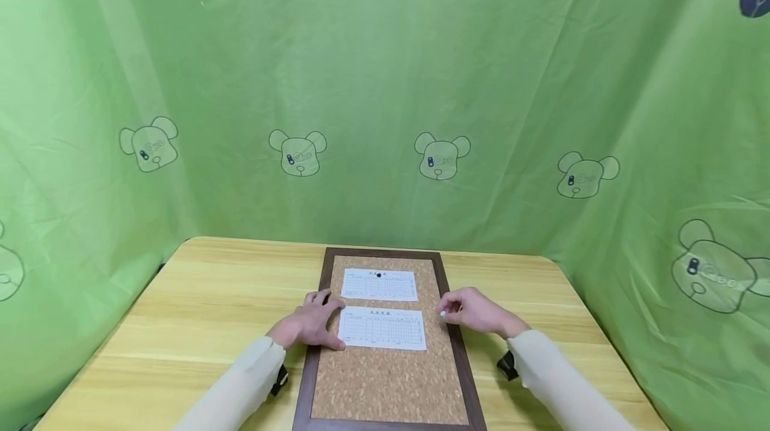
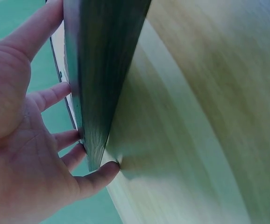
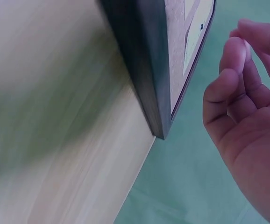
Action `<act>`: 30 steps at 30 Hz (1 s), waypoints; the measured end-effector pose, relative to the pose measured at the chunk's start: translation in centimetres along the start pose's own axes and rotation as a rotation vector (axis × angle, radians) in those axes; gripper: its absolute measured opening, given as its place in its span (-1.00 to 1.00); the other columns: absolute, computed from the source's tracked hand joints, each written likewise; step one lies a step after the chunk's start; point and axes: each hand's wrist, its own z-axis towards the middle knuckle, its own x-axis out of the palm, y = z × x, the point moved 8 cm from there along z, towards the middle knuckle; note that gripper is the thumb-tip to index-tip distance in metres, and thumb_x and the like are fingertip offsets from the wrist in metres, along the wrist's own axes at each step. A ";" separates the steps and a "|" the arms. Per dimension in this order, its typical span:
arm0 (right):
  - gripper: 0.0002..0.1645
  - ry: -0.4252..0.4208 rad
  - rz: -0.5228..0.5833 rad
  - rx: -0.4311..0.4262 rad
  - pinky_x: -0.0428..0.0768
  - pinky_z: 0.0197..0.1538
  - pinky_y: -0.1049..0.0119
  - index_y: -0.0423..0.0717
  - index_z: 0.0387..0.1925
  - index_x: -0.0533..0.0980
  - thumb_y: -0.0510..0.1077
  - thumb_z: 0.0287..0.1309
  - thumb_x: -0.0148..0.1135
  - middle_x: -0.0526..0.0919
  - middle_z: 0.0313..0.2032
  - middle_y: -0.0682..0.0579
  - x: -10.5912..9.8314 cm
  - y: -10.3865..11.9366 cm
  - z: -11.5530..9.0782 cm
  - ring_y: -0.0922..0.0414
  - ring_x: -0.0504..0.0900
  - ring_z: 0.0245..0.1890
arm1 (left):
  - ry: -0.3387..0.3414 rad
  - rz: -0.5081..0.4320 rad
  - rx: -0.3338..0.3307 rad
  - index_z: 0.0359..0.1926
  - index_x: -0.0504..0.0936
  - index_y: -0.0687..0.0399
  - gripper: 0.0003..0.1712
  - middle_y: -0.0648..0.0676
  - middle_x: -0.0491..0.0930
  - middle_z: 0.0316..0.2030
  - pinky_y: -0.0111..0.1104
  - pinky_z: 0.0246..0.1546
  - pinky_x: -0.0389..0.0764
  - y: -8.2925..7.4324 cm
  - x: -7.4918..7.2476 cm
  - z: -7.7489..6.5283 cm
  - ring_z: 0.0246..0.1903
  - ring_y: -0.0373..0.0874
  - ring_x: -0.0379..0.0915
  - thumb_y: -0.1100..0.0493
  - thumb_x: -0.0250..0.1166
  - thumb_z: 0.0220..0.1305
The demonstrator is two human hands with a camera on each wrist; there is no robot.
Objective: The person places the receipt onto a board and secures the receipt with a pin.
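A framed cork board (image 1: 388, 384) lies on the table with two printed paper forms on it. The upper form (image 1: 394, 292) carries a black push pin (image 1: 379, 275) near its top edge. Below it lies the lower form (image 1: 381, 337), which shows no pin. My left hand (image 1: 313, 321) spreads over the board's left frame, thumb and a fingertip at the form's left edge; in the left wrist view its other fingers reach the frame's side. Over the right frame, my right hand (image 1: 475, 311) pinches a small white push pin (image 1: 443, 313) between thumb and fingertips.
The wooden table (image 1: 228, 291) extends to both sides of the board. A green curtain (image 1: 373, 210) with bear drawings hangs behind and at the sides. The dark wooden frame (image 3: 146, 70) stands up from the tabletop as a raised edge.
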 end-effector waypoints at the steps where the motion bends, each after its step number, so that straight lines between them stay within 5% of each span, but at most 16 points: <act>1: -0.91 -0.001 -0.001 -0.010 0.50 -0.34 0.37 -0.21 -0.30 0.61 -0.36 0.11 0.25 0.65 -0.38 -0.02 0.2 -0.3 0.2 0.24 0.50 -0.42 | 0.001 0.001 0.002 0.29 0.33 -0.03 -0.06 0.32 -0.01 0.37 0.14 0.09 0.30 0.0 0.0 0.0 0.32 0.26 -0.11 -0.23 0.47 -0.10; 30: -0.83 0.023 -0.002 -0.016 0.48 -0.31 0.34 -0.17 -0.21 0.65 -0.27 0.21 0.18 0.67 -0.23 0.00 2.4 1.5 4.0 0.22 0.50 -0.36 | -0.011 0.009 0.001 0.28 0.34 -0.05 -0.09 0.31 0.00 0.38 0.14 0.07 0.32 -0.2 0.0 -0.1 0.32 0.26 -0.12 -0.23 0.46 -0.08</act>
